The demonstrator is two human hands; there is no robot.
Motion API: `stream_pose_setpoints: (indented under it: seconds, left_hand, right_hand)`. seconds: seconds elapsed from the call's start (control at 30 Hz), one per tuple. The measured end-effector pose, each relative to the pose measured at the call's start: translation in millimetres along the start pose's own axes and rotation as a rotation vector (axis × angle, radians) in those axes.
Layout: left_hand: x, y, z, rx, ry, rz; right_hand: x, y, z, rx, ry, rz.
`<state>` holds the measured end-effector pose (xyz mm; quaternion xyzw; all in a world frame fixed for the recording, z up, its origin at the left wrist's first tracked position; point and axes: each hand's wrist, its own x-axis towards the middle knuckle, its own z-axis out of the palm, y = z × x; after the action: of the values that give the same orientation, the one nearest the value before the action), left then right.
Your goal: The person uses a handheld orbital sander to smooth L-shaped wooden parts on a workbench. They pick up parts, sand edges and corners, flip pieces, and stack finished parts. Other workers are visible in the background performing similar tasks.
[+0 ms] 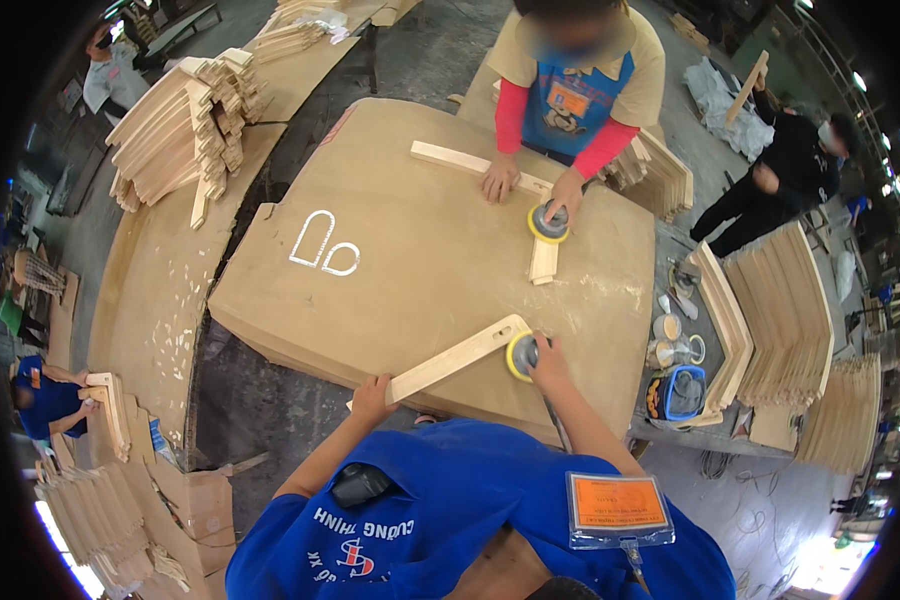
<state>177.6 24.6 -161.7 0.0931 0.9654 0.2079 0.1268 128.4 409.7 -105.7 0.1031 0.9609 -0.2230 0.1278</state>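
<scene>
My left hand (373, 397) is closed round the near left end of a pale wooden piece (450, 360), which lies slanting over the near edge of the table. The far right end of this piece bends and has a small slot in it. My right hand (547, 365) grips a round power sander (521, 357) with a yellow pad rim. The sander is tilted, its pad against or close beside the bent end; I cannot tell if they touch. Its hose or cord trails down past my right forearm.
The brown board-covered table (400, 250) bears a white heart-like mark (325, 245). Across it, a co-worker's hands hold a wooden piece (450, 157) and another sander (547, 222). Stacked wooden parts (780, 310) and a blue-rimmed container (684, 392) stand at right; another stack (175, 130) is far left.
</scene>
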Motion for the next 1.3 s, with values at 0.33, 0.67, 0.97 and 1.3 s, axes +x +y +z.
stream_pose_setpoints:
  seconds: [0.33,0.67,0.97,1.3]
  left_hand:
    - [9,-1,-13,-0.072,-0.211,-0.015]
    - [9,-11,-8,-0.087,-0.216,0.042]
    - [15,-18,1,-0.080,-0.246,0.076]
    - [18,-21,4,-0.069,-0.301,0.062]
  right_hand:
    - [-36,13,-4,-0.034,0.036,0.156]
    - [43,-60,5,-0.072,0.012,0.039]
    - [23,-39,2,-0.041,0.011,0.156]
    - [-64,29,2,0.015,0.110,0.309]
